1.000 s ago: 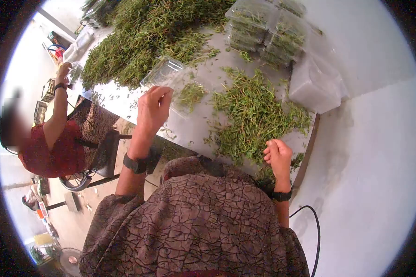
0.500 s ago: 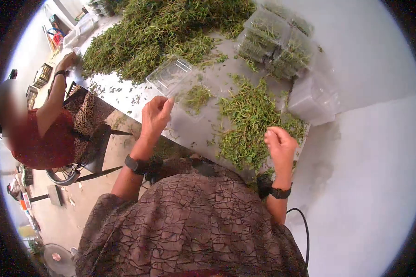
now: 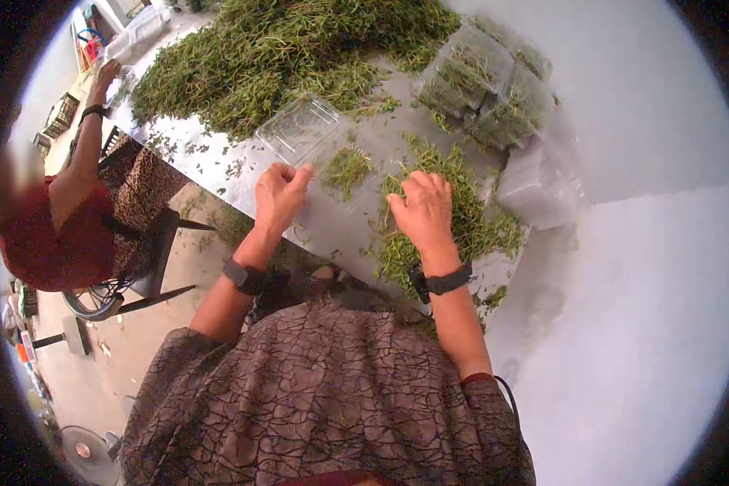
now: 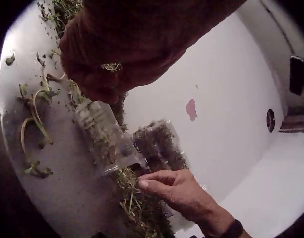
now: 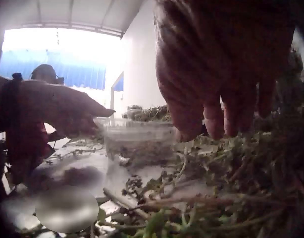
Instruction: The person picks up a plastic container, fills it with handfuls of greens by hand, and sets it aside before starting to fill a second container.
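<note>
My left hand (image 3: 282,196) is at the left side of a clear plastic clamshell box (image 3: 332,180) with some green sprigs in it. Its fingers are loosely bent, thumb tip right at the rim; I cannot tell whether they pinch the plastic. In the right wrist view the box (image 5: 139,141) stands between both hands. My right hand (image 3: 425,211) hangs over the near pile of green stems (image 3: 462,182), just right of the box. Its fingers (image 5: 231,111) point down, relaxed, close over the stems, with nothing visible between them.
A large heap of greens (image 3: 275,57) covers the back of the table. Filled clamshell boxes (image 3: 482,89) are stacked at the back right, beside a wrapped stack of empty boxes (image 3: 539,182) near the wall. At far left sits another person (image 3: 57,219).
My right hand has moved left and forward, from the pile's near right edge to its left part beside the box. The left hand stays by the box, its thumb and fingers slightly more apart.
</note>
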Demonstrator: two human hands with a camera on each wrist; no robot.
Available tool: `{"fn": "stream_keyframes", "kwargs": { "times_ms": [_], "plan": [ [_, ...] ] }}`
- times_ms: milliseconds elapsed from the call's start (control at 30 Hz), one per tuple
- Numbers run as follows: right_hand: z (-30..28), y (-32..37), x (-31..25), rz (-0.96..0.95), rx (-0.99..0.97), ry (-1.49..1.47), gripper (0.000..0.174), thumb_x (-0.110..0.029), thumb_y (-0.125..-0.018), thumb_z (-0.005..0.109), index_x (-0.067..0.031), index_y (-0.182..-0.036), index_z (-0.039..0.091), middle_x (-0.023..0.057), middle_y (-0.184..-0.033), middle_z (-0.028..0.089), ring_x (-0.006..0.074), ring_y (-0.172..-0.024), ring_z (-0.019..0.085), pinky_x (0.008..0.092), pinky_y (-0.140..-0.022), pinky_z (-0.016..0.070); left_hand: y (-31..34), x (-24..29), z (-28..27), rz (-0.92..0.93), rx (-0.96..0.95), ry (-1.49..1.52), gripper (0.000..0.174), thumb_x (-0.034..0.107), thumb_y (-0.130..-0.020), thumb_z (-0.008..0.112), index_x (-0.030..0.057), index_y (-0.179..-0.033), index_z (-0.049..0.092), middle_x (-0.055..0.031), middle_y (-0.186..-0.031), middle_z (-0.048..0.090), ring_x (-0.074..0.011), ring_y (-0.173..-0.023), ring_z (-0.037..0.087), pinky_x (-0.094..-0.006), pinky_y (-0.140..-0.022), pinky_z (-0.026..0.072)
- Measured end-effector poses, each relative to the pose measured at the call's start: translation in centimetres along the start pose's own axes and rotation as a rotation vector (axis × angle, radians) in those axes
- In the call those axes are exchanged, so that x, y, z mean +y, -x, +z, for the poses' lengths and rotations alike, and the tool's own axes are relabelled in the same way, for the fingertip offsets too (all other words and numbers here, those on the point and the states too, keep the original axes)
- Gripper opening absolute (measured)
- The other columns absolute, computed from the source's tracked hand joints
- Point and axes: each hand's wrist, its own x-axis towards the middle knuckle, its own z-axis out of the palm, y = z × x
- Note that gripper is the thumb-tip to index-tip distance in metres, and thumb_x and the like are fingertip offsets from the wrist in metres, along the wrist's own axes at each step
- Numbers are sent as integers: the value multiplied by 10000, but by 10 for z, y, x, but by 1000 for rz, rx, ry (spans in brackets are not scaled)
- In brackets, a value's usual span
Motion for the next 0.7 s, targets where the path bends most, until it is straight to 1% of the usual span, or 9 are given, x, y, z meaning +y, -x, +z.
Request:
{"fn": "stream_keyframes", "kwargs": {
  "times_ms": [33, 100, 200, 367, 433, 467, 567, 633, 700],
  "plan": [
    [4, -1, 0, -7, -1, 1, 237, -219, -646, 723, -26, -743, 627, 81, -952, 582, 279, -931, 496, 412, -826, 371, 0, -2, 0, -1, 31, -31, 389, 337, -780, 652, -30, -688, 564, -80, -538, 565, -147, -494, 570, -297, -477, 448],
    [9, -3, -2, -58, -37, 30, 202, -189, -631, 702, -23, -697, 609, 117, -858, 542, 295, -872, 495, 426, -805, 385, -2, -6, -2, -3, 68, -59, 389, 337, -777, 652, -30, -682, 565, -86, -542, 569, -152, -494, 570, -300, -481, 449],
    [15, -1, -3, -92, -1, 53, 139, -141, -635, 671, -23, -684, 616, 122, -863, 539, 293, -874, 495, 420, -818, 379, -2, -16, 0, -23, 26, -112, 384, 332, -784, 646, -26, -674, 561, -82, -532, 556, -145, -500, 562, -298, -487, 448],
    [10, 5, 3, -101, 66, -14, 71, -78, -647, 629, -21, -686, 610, 121, -895, 566, 299, -893, 506, 427, -823, 392, 0, -11, 0, -60, -125, 189, 320, 274, -810, 612, 1, -658, 544, -36, -570, 546, -104, -492, 512, -269, -452, 408],
    [5, 9, 8, 34, 93, -138, 63, -40, -638, 618, -27, -699, 608, 109, -916, 587, 301, -888, 519, 416, -815, 414, -4, -16, -1, -56, -154, 234, 297, 256, -815, 603, 6, -665, 547, -32, -583, 550, -100, -490, 506, -263, -448, 403],
    [2, 11, 11, 41, 139, -164, 61, -19, -652, 613, -24, -713, 609, 104, -906, 608, 303, -865, 542, 394, -791, 444, -5, -18, -2, -50, -183, 274, 274, 237, -819, 594, 10, -673, 550, -27, -595, 555, -96, -488, 500, -256, -444, 399],
    [-10, 17, 18, 135, 165, -302, 75, -9, -665, 623, -15, -739, 611, 114, -912, 621, 308, -865, 558, 387, -783, 455, -2, -11, -8, -25, -244, 319, 234, 208, -823, 587, 17, -694, 545, -29, -591, 554, -95, -487, 498, -249, -442, 399],
    [-22, 16, 19, 148, 155, -304, 85, 0, -694, 620, -4, -778, 611, 124, -897, 634, 308, -852, 581, 376, -780, 470, -4, -13, -11, -11, -269, 335, 219, 196, -827, 583, 22, -700, 541, -26, -589, 551, -92, -485, 495, -245, -442, 396],
    [-30, 17, 20, 273, 165, -472, 103, 6, -712, 617, -2, -814, 616, 131, -883, 639, 301, -828, 599, 355, -773, 479, -6, -17, -12, 2, -294, 351, 205, 183, -832, 579, 26, -707, 537, -22, -587, 548, -89, -484, 492, -241, -442, 394]
  ]
}}
